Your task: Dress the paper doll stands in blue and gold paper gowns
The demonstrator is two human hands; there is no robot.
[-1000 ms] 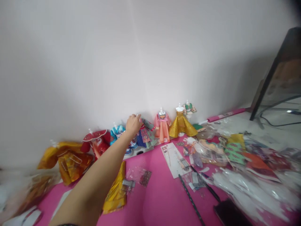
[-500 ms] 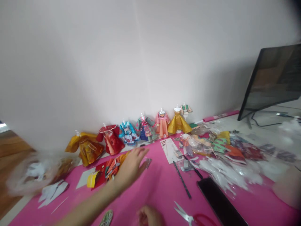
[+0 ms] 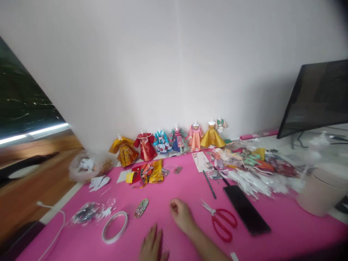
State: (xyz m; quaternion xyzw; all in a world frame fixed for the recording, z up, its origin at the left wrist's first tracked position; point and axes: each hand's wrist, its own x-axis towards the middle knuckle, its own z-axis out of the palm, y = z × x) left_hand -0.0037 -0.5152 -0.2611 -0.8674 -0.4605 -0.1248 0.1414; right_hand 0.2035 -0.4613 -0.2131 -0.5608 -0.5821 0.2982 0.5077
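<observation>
1. Hands first: my left hand (image 3: 152,245) lies flat, fingers spread and empty, on the pink tabletop (image 3: 187,183) at the near edge; my right hand (image 3: 181,214) rests just ahead of it, its grip curled loosely together. Whether it pinches something small I cannot tell.
2. Nearest things: red-handled scissors (image 3: 220,219) lie just right of my right hand, not touched, with a black phone (image 3: 246,209) beside them. A small patterned oval piece (image 3: 141,208) and a roll of tape (image 3: 115,226) sit to the left of my hands, apart from both.
3. Finished work, as I judge it: a row of little paper dresses (image 3: 174,140) stands on tiny stands along the wall, seven as far as I can count, all upright.
4. Unfinished work, as I judge it: a small heap of red and gold paper pieces (image 3: 148,172) lies flat in front of the row, unassembled, well ahead of my hands.
5. Supplies: a wide litter of packets and cut sheets (image 3: 247,166) covers the right side, so plenty of material is unused.
6. Further off: a dark monitor (image 3: 318,96) stands at the far right, a pale round box (image 3: 320,190) near it.
</observation>
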